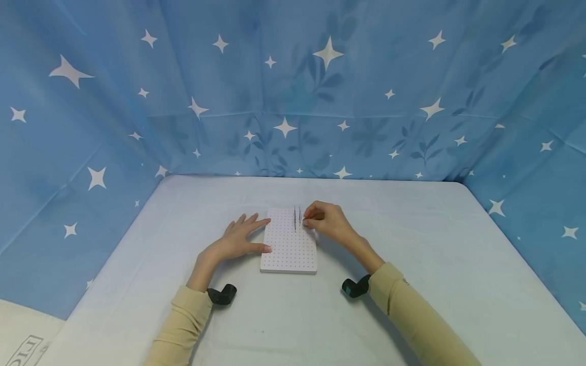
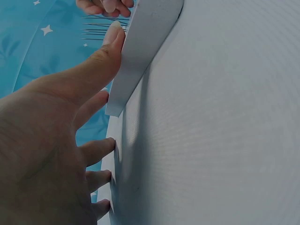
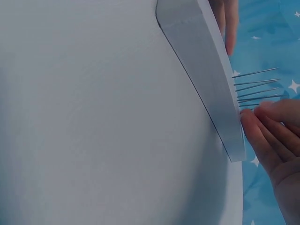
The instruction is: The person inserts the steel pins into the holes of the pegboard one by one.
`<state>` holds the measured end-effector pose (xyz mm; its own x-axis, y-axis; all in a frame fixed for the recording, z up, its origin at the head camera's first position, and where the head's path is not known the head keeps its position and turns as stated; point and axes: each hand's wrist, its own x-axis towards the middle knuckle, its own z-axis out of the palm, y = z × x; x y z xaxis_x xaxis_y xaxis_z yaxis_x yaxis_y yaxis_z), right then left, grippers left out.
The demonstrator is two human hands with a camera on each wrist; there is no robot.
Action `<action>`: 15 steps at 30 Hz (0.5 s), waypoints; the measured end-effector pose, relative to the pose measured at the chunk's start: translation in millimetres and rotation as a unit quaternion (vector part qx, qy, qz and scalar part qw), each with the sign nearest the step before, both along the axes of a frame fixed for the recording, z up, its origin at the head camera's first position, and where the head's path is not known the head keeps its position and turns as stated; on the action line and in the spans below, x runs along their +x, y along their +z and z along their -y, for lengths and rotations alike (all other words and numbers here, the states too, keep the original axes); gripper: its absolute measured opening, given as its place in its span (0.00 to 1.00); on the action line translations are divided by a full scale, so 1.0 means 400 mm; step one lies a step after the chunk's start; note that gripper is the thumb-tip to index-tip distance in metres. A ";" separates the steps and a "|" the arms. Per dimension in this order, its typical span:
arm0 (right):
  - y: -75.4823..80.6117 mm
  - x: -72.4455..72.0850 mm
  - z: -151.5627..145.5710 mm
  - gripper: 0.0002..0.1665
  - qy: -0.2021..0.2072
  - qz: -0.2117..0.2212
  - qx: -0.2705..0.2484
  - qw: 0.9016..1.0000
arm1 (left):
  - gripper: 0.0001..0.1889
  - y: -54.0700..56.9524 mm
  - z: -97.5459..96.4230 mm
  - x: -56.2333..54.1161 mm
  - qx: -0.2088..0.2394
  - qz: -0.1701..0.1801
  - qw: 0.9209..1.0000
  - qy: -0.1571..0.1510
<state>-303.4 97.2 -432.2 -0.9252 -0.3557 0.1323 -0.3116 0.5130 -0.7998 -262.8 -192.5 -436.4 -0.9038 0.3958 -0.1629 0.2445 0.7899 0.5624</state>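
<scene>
A white board (image 1: 286, 256) with rows of small holes lies flat at the middle of the table. Several thin metal needles (image 1: 295, 218) stand upright in its far right part, and in the right wrist view the needles (image 3: 257, 72) stick out in a close group. With thumb and fingertips together, my right hand (image 1: 330, 221) pinches a needle close over the board's right side; the fingers hide most of it. My left hand (image 1: 234, 242) is spread at the left edge, thumb and index finger touching the board, the other fingers on the table beside it.
A white cloth covers the table (image 1: 412, 229). Behind it and at both sides hangs a blue curtain (image 1: 293, 91) with white stars. Black wrist devices (image 1: 223, 295) sit below both hands. A pale printed item (image 1: 27, 335) lies at the lower left.
</scene>
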 end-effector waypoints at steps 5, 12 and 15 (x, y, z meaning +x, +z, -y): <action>0.006 0.013 -0.025 0.07 0.011 -0.013 0.022 1.000 | 0.46 -0.003 0.001 -0.002 0.002 -0.001 1.000 -0.002; 0.013 0.033 -0.063 0.08 0.025 -0.037 0.053 0.998 | 0.46 0.001 0.001 -0.001 0.007 0.003 1.000 -0.004; 0.013 0.039 -0.079 0.08 0.027 -0.039 0.062 0.997 | 0.47 0.002 0.003 0.001 0.007 0.005 1.000 -0.002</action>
